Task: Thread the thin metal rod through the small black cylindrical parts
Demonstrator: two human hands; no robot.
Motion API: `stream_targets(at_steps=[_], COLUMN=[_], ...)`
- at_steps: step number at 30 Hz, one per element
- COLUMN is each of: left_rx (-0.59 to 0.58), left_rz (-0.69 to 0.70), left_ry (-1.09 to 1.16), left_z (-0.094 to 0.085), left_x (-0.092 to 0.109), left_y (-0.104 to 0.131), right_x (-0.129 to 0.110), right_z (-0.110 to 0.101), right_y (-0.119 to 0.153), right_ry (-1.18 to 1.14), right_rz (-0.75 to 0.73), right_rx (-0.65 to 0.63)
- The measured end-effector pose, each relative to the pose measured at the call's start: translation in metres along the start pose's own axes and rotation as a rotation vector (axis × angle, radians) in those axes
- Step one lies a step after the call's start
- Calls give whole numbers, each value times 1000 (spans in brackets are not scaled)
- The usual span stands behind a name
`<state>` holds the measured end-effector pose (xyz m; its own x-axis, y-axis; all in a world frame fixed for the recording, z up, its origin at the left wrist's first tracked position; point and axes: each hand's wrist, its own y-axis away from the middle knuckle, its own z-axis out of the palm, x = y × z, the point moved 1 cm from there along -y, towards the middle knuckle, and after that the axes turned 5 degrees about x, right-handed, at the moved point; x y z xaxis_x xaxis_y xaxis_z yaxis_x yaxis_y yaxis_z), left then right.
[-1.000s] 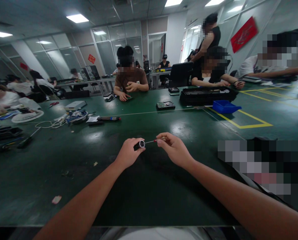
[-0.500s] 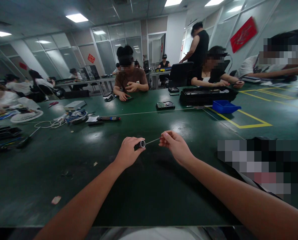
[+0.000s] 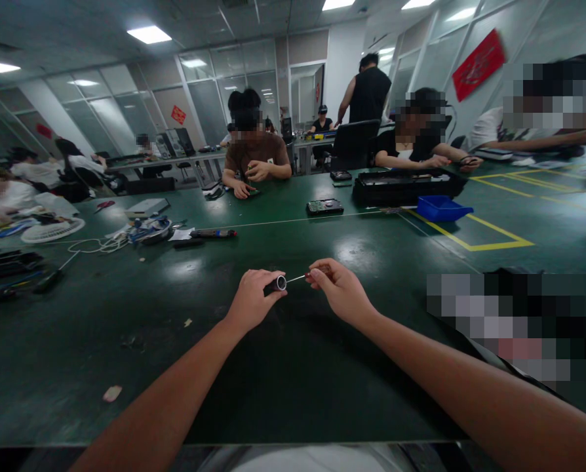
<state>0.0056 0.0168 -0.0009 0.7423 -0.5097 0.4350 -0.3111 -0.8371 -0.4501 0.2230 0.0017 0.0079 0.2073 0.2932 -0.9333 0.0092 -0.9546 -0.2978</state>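
Observation:
Between the thumb and fingers of my left hand (image 3: 251, 298) is a short black cylinder (image 3: 280, 283) with a silvery ring around its round end, which faces me and to the right. My right hand (image 3: 339, 288) is closed around a thin screwdriver (image 3: 297, 278) with a dark reddish handle. Its metal shaft points left, and the tip is at the cylinder's ringed end; I cannot tell whether it goes inside. Both hands are raised over the green tabletop (image 3: 293, 380).
A blue scoop-like tray (image 3: 442, 209), a hard drive (image 3: 325, 207) and a long black housing (image 3: 406, 187) lie farther back. Tools and white cables (image 3: 103, 244) are on the left. A co-worker (image 3: 256, 154) sits opposite, others to the right. Small scraps (image 3: 113, 393) lie near my left forearm.
My right hand has shifted slightly left towards the cylinder, and more of the screwdriver's reddish handle shows. My left hand stays put. The standing person in the back has turned and moved left.

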Motion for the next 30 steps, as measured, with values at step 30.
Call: stream_targets(at_steps=[30], left_rx=[-65], left_rz=[-34], left_ry=[56], left_z=[1], left_x=[-2], left_y=[2], right_x=[-7], right_z=[-11], right_y=[1], right_ry=[198], right_rz=[-165], right_rx=[87])
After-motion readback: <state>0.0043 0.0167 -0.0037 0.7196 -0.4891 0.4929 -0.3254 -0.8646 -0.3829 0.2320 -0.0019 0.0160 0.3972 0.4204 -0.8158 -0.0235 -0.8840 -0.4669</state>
